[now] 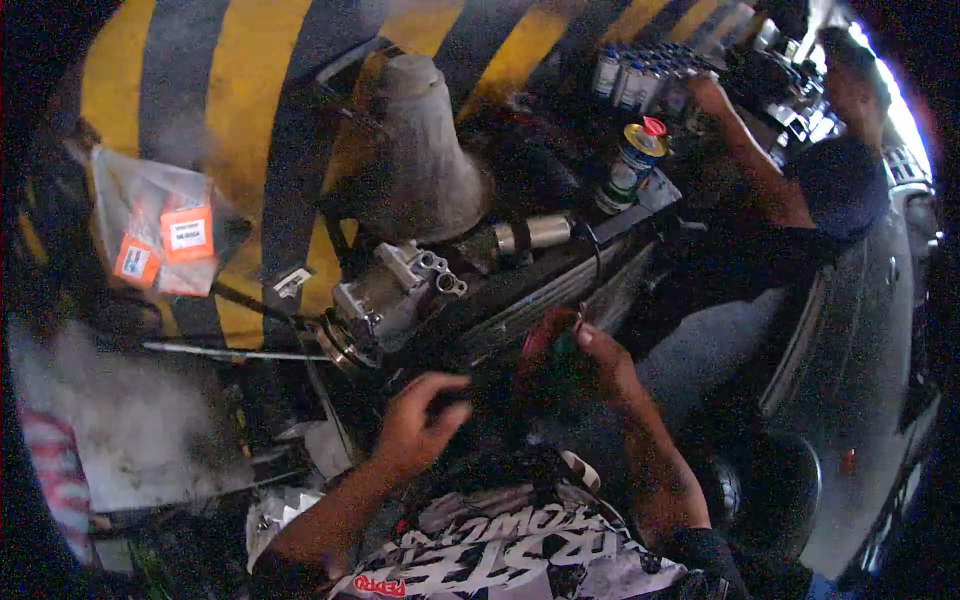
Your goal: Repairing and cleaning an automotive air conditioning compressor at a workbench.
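Observation:
My left hand (425, 420) hangs in the lower middle, fingers apart and holding nothing, just below a silver metal compressor-like part (395, 290) with a pulley at its lower left. My right hand (595, 355), right of it, has its thumb and fingers closed on a small metal piece (582, 318). A dark red and green shape (545, 340) lies beside those fingertips, too dim to make out. A silver cylinder (535, 232) lies behind the compressor-like part. A yellow-topped can with a red cap (630, 165) stands above the cylinder.
A co-worker (825, 180) reaches toward rows of cans (645, 85) at upper right. A grey cone-shaped object (420, 150) stands at center back. A plastic bag with orange boxes (185, 240) is on the left. A vehicle's panel (845, 360) borders the right.

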`<state>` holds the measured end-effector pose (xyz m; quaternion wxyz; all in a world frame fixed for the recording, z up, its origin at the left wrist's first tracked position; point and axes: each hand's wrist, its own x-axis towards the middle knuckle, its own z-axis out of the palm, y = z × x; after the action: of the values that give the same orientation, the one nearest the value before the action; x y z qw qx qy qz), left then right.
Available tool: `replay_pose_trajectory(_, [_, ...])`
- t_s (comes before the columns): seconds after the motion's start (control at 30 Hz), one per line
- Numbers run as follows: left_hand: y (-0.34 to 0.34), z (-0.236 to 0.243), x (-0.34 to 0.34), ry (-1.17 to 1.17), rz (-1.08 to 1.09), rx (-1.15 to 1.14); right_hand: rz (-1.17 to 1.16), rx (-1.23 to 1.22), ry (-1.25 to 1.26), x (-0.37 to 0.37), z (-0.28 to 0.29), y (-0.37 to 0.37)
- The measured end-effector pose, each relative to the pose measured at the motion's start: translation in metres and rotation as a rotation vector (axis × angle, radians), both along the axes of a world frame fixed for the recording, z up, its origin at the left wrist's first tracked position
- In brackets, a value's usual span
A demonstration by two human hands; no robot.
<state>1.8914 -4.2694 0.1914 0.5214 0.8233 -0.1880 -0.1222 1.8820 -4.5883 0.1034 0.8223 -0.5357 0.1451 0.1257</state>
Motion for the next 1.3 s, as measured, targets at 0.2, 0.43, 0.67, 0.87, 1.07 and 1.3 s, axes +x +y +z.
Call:
replay_pose_trajectory(0.2, [-0.087, -0.011, 0.015, 0.071, -0.061, 0.258, 0.088, -0.29, -0.34, -0.002, 0.017, 0.004])
replay_pose_trajectory(0.43, [-0.114, -0.019, 0.005, 0.047, 0.011, 0.163, 0.342, -0.476, -0.488, -0.019, 0.003, -0.026])
replay_pose_trajectory(0.67, [-0.129, -0.006, -0.002, -0.089, 0.004, 0.098, 0.243, -0.416, -0.5, -0.039, 0.016, -0.008])
replay_pose_trajectory(0.87, [-0.106, 0.003, 0.008, -0.104, 0.093, 0.023, 0.033, -0.663, -0.535, -0.033, 0.03, 0.032])
replay_pose_trajectory(1.07, [-0.015, 0.055, -0.009, -0.563, 0.034, 0.1, -0.119, -0.835, -0.506, 0.009, 0.08, 0.073])
replay_pose_trajectory(1.3, [0.105, 0.026, 0.063, -0.733, 0.213, 0.235, -0.164, -1.203, -0.537, 0.075, 0.093, 0.138])
